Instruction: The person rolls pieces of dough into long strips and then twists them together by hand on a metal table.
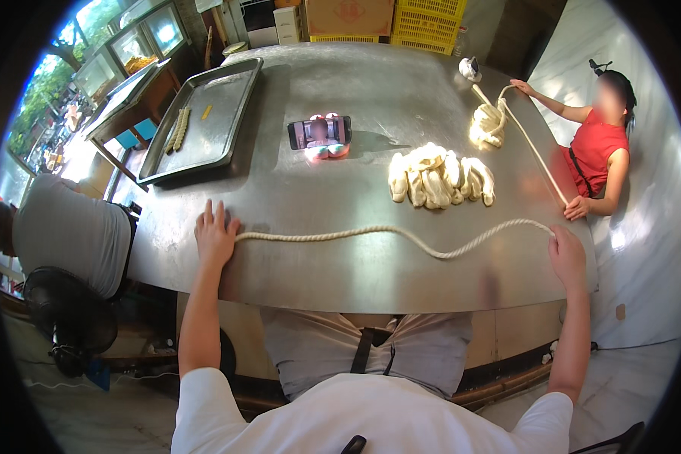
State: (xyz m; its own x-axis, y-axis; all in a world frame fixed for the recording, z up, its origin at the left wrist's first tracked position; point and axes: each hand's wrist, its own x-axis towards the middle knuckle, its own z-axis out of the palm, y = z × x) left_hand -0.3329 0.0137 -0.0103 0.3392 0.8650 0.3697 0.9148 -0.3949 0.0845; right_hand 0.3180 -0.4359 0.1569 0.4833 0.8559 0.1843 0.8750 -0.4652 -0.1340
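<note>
A long twisted rope of dough [363,231] lies in a wavy line across the steel table [329,278]. At its left end my left hand [215,234] rests palm down with its fingers apart, the dough meeting the thumb side. The right end is held between the thumb and fingers of my right hand [567,255], near the table's right edge. Beyond the rope, a heap of oiled dough strips [434,176] sits right of centre. Another coiled pile of dough [488,125] lies farther back, near a co-worker's stretched strand [536,150].
A metal tray [227,127] with short twisted dough pieces [178,130] is at the left. A propped phone [320,133] stands mid-table. At the right, a person in red [601,147] holds the other strand. Another person [74,227] is at the left, beside a black fan [71,312].
</note>
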